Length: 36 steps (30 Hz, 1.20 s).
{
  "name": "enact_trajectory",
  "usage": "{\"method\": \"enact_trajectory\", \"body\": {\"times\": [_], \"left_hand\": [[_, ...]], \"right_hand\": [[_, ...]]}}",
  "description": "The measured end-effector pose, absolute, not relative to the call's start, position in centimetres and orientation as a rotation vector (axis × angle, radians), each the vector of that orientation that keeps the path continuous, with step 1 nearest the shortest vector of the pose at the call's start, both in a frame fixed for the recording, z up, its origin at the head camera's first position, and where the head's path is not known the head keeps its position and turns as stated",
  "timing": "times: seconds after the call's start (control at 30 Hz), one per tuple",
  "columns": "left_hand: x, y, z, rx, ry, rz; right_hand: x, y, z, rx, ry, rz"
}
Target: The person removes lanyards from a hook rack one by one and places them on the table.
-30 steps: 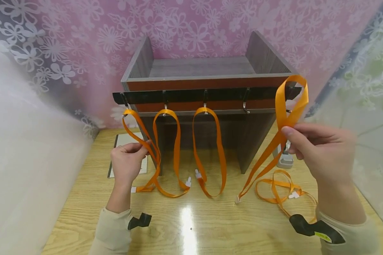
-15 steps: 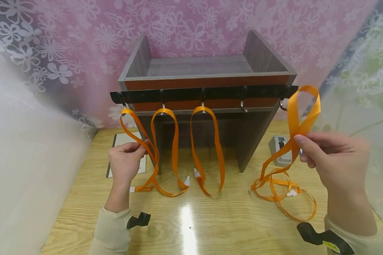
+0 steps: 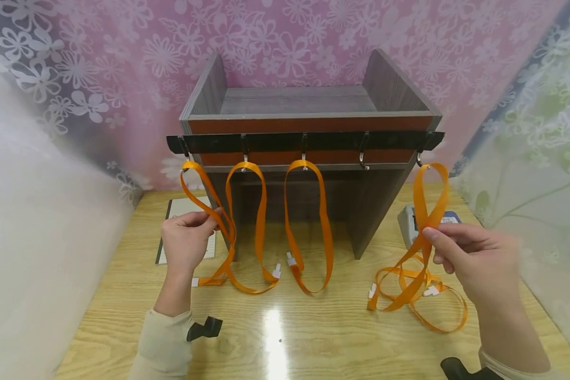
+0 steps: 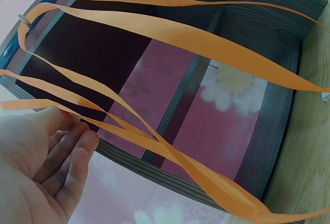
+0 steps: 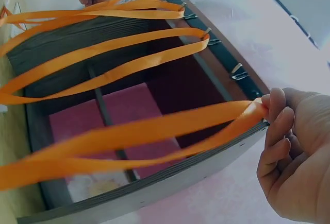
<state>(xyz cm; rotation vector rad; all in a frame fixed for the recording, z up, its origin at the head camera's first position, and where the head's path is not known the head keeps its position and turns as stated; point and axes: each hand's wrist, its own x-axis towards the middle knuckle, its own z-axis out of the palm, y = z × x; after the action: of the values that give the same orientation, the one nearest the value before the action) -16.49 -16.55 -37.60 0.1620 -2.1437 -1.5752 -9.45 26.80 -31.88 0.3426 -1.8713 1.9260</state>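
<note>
My left hand pinches one strap of an orange lanyard that hangs from the leftmost hook. In the left wrist view, thumb and fingers of that hand meet at the strap. On the right, my right hand pinches a second orange lanyard where its straps cross. Its top loop is at the tip of the rightmost hook; whether the hook bears it, I cannot tell. The lower end trails onto the table. Two more lanyards hang from the second and third hooks.
A black hook rail runs along the front of a grey wooden shelf. The fourth hook is bare. Another orange lanyard lies on the table at right. Behind are a grey device and a notebook.
My right hand first moved right and down with its lanyard, then left and further down, bringing the loop to the rightmost hook. My left hand has kept its hold and place.
</note>
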Motion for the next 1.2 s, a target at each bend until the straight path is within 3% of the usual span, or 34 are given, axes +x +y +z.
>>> {"method": "enact_trajectory", "body": {"times": [0.2, 0.67, 1.2], "left_hand": [[-16.5, -16.5, -37.6, 0.152, -2.139, -1.595], [-16.1, -16.3, -37.0, 0.186, -2.153, -1.618], [-16.1, -16.4, -37.2, 0.186, -2.161, -1.616]], "right_hand": [[-9.2, 26.4, -33.3, 0.254, -1.918, 1.935], [-10.1, 25.5, -34.2, 0.623, -1.577, 1.861], [-10.4, 27.0, -38.5, 0.444, -2.059, 1.501]]}}
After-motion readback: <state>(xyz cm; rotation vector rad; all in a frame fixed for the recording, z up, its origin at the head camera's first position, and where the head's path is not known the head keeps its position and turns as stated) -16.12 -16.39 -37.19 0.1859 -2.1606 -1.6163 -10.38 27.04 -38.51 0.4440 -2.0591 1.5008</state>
